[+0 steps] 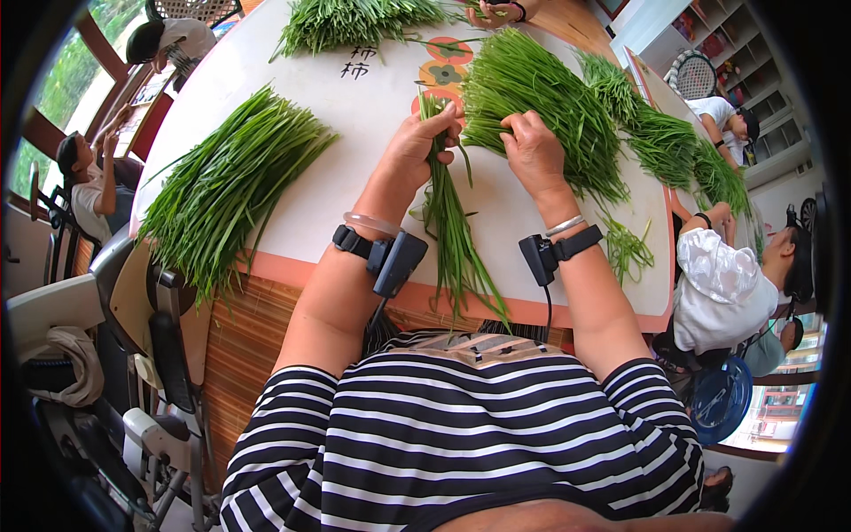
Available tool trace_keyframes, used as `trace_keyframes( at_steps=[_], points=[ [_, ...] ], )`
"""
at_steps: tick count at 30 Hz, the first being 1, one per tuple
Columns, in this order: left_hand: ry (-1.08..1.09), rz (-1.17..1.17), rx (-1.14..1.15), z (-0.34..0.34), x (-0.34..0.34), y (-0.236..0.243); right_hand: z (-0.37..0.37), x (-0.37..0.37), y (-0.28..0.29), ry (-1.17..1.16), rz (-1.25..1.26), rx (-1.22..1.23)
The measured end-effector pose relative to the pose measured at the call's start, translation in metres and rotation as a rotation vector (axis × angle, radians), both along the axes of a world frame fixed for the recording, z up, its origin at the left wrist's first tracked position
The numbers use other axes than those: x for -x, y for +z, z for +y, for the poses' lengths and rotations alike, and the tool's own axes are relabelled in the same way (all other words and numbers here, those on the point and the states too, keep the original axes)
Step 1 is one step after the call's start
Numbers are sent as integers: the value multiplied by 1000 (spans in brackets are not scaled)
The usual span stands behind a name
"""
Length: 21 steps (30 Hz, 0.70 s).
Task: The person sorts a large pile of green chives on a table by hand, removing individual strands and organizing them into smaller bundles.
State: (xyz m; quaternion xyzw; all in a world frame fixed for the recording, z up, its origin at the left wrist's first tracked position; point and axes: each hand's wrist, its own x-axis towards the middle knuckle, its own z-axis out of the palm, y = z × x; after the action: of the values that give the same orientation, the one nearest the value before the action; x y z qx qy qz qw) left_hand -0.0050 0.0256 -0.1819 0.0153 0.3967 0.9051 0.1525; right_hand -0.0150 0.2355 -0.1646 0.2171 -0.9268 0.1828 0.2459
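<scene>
My left hand [421, 146] is closed round a small bunch of garlic chives [450, 226], whose long green leaves hang toward the table's near edge. A single bent leaf droops beside that bunch. My right hand [535, 152] is at the near left side of a big heap of garlic chives [541, 97], its fingers curled into a pinch. What lies between those fingertips, if anything, is too small to make out. Left of my hands rests another thick pile of garlic chives [239, 173], its leaf ends hanging over the table edge.
The white table [355, 226] has an orange border. Loose leaves [628, 248] lie near my right forearm. A further heap [355, 22] sits at the far side, by another person's hand [492, 12]. More chives [669, 146] cover a table at right, with people seated there. A wheelchair [133, 355] stands at left.
</scene>
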Motion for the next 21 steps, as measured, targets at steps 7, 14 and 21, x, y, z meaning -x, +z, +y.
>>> trace_keyframes(
  at_steps=[7, 14, 21],
  points=[
    [102, 32, 56, 8, -3, -1, 5, 5, -10, 33, 124, 81],
    [16, 62, 1, 8, 1, -9, -4, 1, -7, -22, 36, -114],
    [64, 139, 93, 13, -2, -7, -8, -6, 2, 42, 12, 197]
  ],
)
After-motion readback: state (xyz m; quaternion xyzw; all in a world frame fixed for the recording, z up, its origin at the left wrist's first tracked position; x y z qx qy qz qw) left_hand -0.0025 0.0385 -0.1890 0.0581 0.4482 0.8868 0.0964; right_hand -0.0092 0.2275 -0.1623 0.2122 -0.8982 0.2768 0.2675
